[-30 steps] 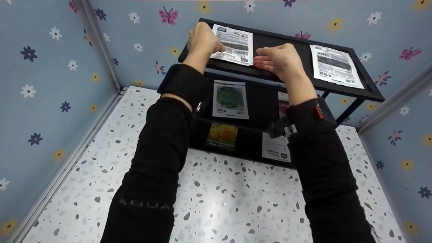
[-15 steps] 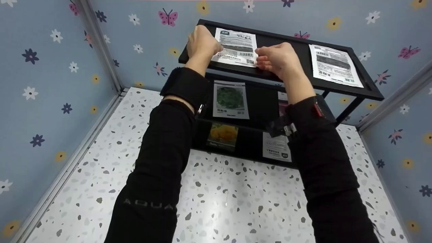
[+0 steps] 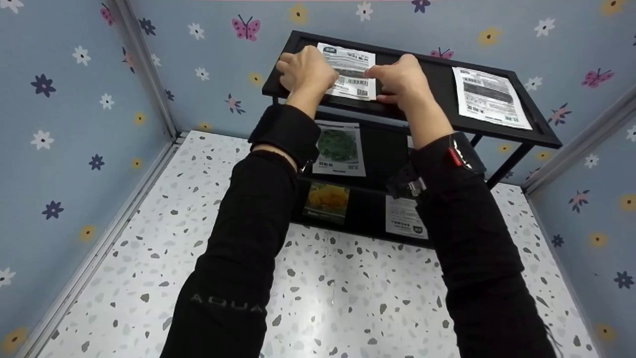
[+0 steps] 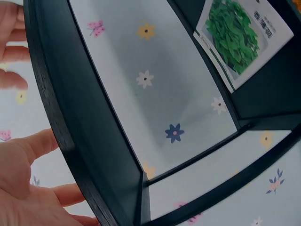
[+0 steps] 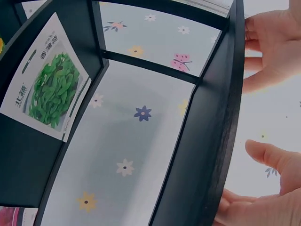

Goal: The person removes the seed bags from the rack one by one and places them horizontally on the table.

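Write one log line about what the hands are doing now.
left hand: pinches left edge of paper packet | right hand: pinches its right edge | packet: on top shelf of black rack

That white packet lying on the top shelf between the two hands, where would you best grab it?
Probably by its near edge, coming from the front. The white packet lies flat on the black top shelf, so fingers of the left hand and right hand must lift an edge first.

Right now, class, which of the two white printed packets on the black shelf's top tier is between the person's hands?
The left white printed packet; the other lies untouched at the right.
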{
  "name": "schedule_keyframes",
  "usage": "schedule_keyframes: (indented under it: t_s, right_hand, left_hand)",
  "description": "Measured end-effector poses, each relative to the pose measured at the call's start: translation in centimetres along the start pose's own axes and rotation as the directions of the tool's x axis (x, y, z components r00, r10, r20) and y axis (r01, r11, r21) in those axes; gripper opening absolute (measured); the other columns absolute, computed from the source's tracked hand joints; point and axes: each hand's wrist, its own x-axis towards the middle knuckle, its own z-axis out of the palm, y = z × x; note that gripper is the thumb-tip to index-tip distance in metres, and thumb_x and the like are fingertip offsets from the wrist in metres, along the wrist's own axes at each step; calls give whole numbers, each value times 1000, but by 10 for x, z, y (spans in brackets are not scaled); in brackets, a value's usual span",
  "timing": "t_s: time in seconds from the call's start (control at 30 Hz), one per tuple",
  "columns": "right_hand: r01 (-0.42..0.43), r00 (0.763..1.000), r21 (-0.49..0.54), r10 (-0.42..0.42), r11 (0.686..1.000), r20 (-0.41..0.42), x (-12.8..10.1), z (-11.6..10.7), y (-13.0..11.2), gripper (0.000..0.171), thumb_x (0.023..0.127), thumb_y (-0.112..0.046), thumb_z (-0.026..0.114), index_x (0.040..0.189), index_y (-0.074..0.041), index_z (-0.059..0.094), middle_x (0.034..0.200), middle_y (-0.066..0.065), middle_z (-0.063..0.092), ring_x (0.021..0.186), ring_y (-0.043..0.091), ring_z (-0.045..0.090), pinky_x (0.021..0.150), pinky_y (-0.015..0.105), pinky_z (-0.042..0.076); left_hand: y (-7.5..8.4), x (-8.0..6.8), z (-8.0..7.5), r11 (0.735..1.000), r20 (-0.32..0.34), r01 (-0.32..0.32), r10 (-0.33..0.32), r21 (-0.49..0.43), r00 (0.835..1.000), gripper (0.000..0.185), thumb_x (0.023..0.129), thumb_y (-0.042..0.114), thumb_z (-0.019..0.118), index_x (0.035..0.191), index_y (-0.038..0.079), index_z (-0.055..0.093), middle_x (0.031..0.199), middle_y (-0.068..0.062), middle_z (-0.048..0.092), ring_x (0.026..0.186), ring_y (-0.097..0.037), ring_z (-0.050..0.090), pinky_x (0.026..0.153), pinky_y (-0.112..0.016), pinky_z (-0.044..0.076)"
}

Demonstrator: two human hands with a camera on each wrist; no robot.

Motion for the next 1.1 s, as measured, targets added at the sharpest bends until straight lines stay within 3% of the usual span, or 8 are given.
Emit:
schedule_keyframes:
  t_s: [0.13,0.23,0.4,0.53,0.73,0.83,0.93,1.1]
  right_hand:
    - [-29,999,126,24,992,38,1,-3,2,69,86,-21,57,141,-15,15,137,6,31,116,18,42,79,22,47]
    - [-59,997,211,47,976,60,3,-6,3,71,87,-18,56,142,-17,10,133,9,37,113,18,46,79,22,47]
    - [-108,992,288,86,952,89,9,-11,5,64,86,-12,57,139,-14,21,115,10,49,89,15,56,65,19,50]
    - [-120,990,365,86,923,107,12,-15,7,51,83,-5,60,129,-6,37,98,9,51,65,14,53,54,18,48]
    - [-69,996,388,40,919,82,9,-20,12,30,79,1,63,106,2,51,86,9,51,53,13,49,47,19,46]
    - [-57,997,431,31,900,68,7,-24,14,23,77,2,64,97,2,52,84,8,50,53,14,48,47,20,45]
    - [-30,998,485,2,874,58,5,-29,16,22,76,3,65,94,3,53,88,8,49,58,15,48,48,19,46]
    - [28,994,594,-85,804,67,0,-37,25,15,78,4,63,92,6,57,82,10,55,59,15,51,49,20,45]
  left_hand:
    - [-1,-2,2,999,-16,-21,21,-27,1000,34,89,26,51,121,16,51,127,-11,37,113,-25,31,85,-28,32]
    - [-3,-2,0,997,-17,-31,29,-72,999,28,89,24,50,116,16,54,122,-9,42,109,-24,36,80,-27,31]
    - [-5,0,-4,987,1,-45,45,-155,999,17,88,24,51,102,16,56,115,-1,52,93,-18,45,72,-27,27]
    - [-6,1,-8,982,6,-60,62,-181,998,16,88,21,49,102,14,54,111,-1,52,78,-15,40,66,-26,27]
    - [-9,2,-13,959,-8,-94,96,-266,995,39,87,22,54,123,9,49,121,-5,50,97,-16,50,70,-23,35]
    - [-9,0,-17,932,-30,-111,107,-346,994,44,85,24,58,124,6,48,121,-7,50,107,-17,49,75,-22,38]
    - [-10,-2,-20,890,-43,-116,109,-440,993,39,83,22,62,116,4,54,112,-7,54,95,-17,55,69,-19,43]
    - [-17,-13,-21,740,21,-105,159,-665,987,23,81,14,64,99,0,59,94,-7,56,77,-15,58,63,-20,50]
